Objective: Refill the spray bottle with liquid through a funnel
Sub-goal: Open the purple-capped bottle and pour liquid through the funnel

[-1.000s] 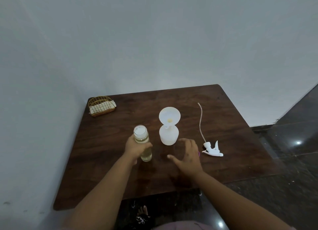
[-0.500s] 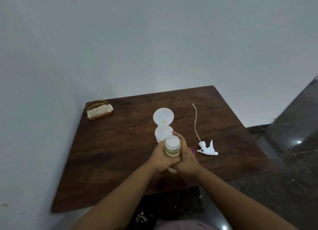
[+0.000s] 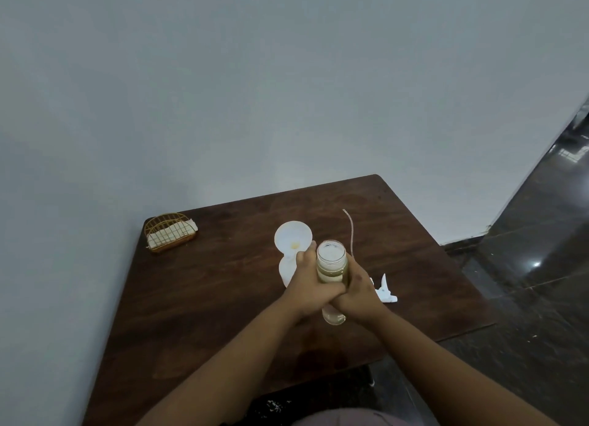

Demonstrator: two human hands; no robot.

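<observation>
A clear bottle of yellowish liquid (image 3: 331,263) with a white cap is held upright above the dark wooden table (image 3: 207,298). My left hand (image 3: 306,285) and my right hand (image 3: 358,293) both wrap around its middle, fingers meeting in front. Just behind my left hand stands the white spray bottle (image 3: 286,271) with a white funnel (image 3: 292,238) in its neck, partly hidden by that hand. The white spray trigger head (image 3: 384,290) lies on the table to the right, and its thin dip tube (image 3: 351,231) runs away toward the wall.
A gold wire basket holding white cloths (image 3: 169,237) sits at the table's far left corner by the grey wall. The table's right and near edges drop to a dark glossy floor (image 3: 526,314).
My left hand lifted the liquid bottle from the table's left-middle and carried it right, up in front of the funnel. My right hand left the table and closed on the bottle too.
</observation>
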